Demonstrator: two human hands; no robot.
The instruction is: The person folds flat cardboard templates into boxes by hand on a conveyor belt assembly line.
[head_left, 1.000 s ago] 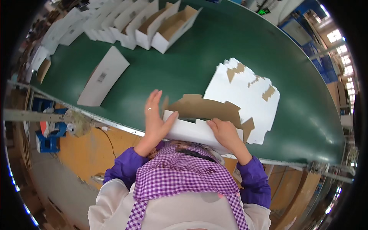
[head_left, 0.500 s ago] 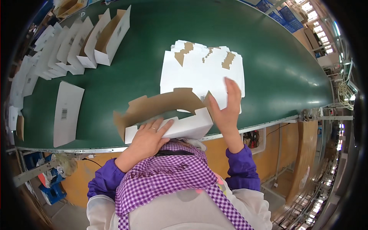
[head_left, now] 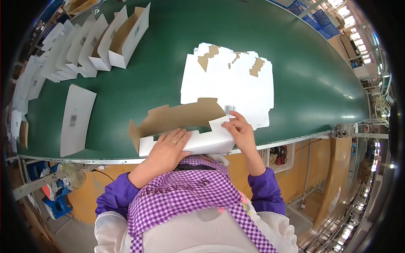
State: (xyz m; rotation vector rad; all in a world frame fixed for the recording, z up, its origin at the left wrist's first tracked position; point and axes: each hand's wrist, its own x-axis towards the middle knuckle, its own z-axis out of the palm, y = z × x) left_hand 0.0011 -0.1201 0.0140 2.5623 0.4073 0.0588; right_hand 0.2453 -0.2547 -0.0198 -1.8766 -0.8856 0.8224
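Near the table's front edge lies a partly folded cardboard carton [head_left: 202, 143], white outside and brown inside, its tall back panel [head_left: 177, 116] rising with notched tabs. My left hand [head_left: 168, 152] lies over the white front panel toward its left, fingers together and gripping the top edge. At the right end, my right hand [head_left: 242, 134] pinches a white corner flap [head_left: 218, 124]. Just behind the carton is a stack of flat white blanks [head_left: 228, 80] with brown cutouts. A separate white folded carton [head_left: 78, 120] stands to the left, a barcode on its side.
Rows of upright folded cartons [head_left: 97, 46] fill the back left of the green table [head_left: 312, 80]. A metal rail [head_left: 295, 135] runs along the front edge. Beneath are a white basket [head_left: 286, 154] and blue plastic items [head_left: 57, 207]; blue crates [head_left: 322, 23] are at the upper right.
My left hand went from the carton's left end onto its front panel. My right hand lifted off, then came back down, closing on the right flap. The view has turned.
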